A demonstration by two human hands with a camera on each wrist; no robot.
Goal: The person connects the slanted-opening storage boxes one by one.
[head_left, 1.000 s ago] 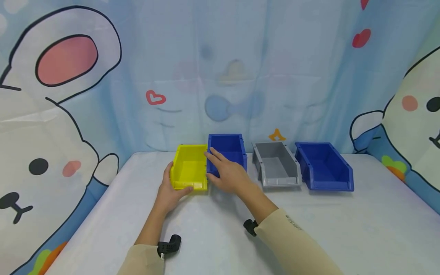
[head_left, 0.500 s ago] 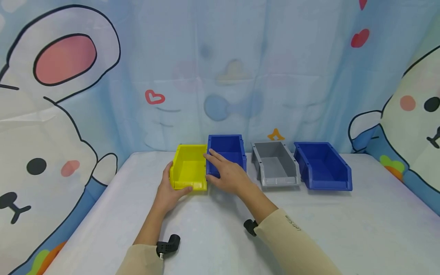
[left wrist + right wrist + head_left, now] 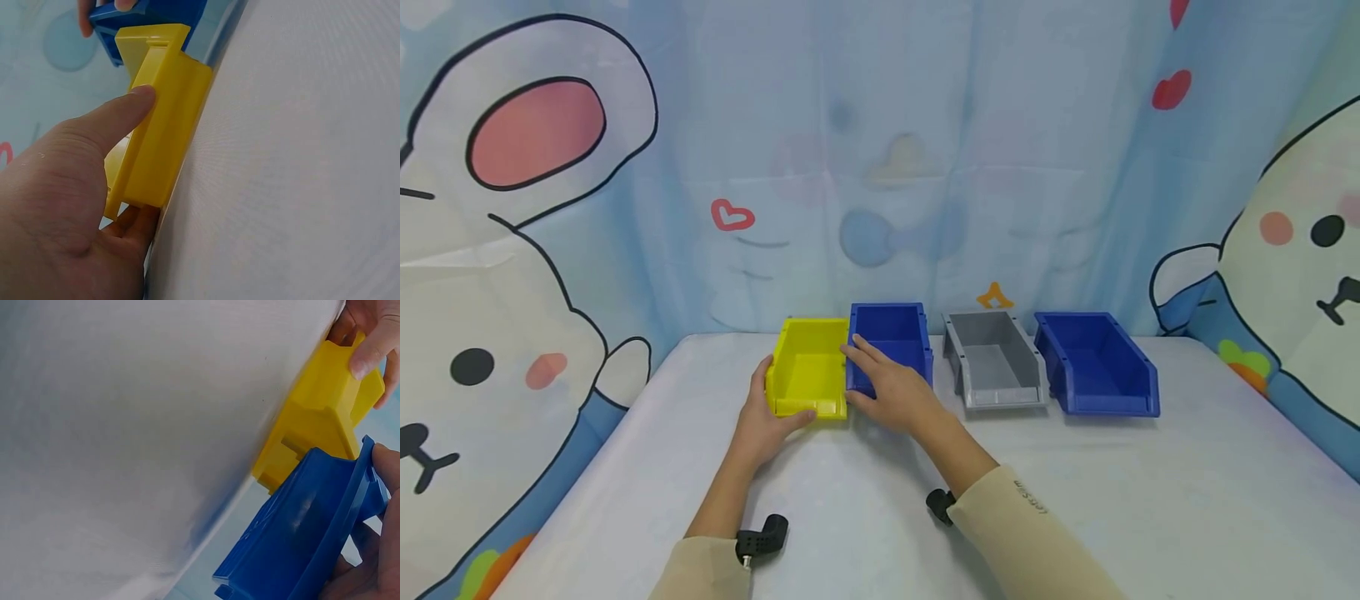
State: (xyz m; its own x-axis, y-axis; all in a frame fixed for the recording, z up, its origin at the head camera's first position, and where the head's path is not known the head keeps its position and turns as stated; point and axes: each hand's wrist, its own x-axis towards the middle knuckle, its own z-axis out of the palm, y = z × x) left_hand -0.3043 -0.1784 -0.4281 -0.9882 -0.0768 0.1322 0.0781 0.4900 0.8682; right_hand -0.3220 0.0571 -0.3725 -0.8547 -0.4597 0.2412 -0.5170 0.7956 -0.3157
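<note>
On the white table (image 3: 850, 517) we have the yellow bin (image 3: 808, 367), left hand (image 3: 762, 423) gripping it, thumb on front lip, fingers around its left side, while the right hand (image 3: 898, 395) pinches a blue bin (image 3: 895, 329) by the rim, raised just beside it, gray bin (image 3: 996, 354) and second blue bin (image 3: 1097, 367) farther right.

Head view: set above the near side of the desk (image 3: 850, 517), facing forward and down toward the backdrop (image 3: 880, 100); widest coverage. Left wrist view: close range, low over the desk, rolled sideways, facing past the left grip (image 3: 762, 425) at the front of the yellow bin (image 3: 807, 367). Right wrist view: close range, rolled sideways, facing the blue bin (image 3: 887, 333) beside the right grip (image 3: 897, 396), yellow bin beyond. Shared by all three: both these bins, both grips.
</note>
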